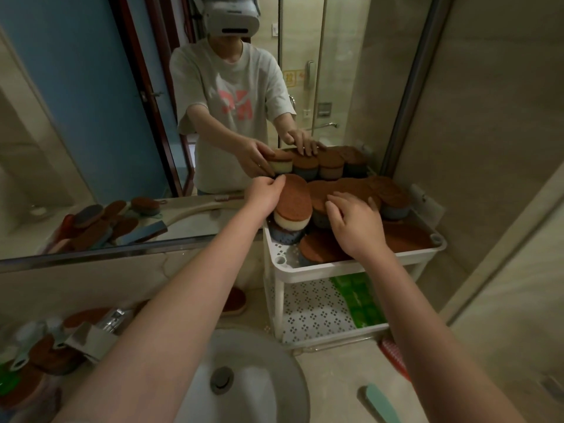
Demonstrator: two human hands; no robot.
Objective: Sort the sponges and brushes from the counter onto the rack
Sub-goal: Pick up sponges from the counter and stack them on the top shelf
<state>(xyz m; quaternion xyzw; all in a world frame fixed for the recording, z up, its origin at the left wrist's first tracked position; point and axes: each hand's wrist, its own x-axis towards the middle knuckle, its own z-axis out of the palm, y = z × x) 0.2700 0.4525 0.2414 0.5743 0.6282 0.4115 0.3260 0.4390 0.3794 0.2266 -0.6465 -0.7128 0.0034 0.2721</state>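
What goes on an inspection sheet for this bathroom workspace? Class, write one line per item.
Surface: pale counter with a round sink.
Job's things: brown-topped sponges piled on the white rack's top tier; more sponges on the counter's left; red brush and teal handle at right.
Clutter: green items on the rack's lower tier.
Hands: left hand grips a cream sponge; right hand rests on the pile, fingers spread.
Cables: nothing seen.
Surroundings: mirror behind, tiled wall at right.

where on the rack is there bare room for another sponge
Top tier is crowded with brown-topped sponges; only its front-left corner, beside the blue sponge, is bare. The lower tier has open perforated floor left of the green sponges.
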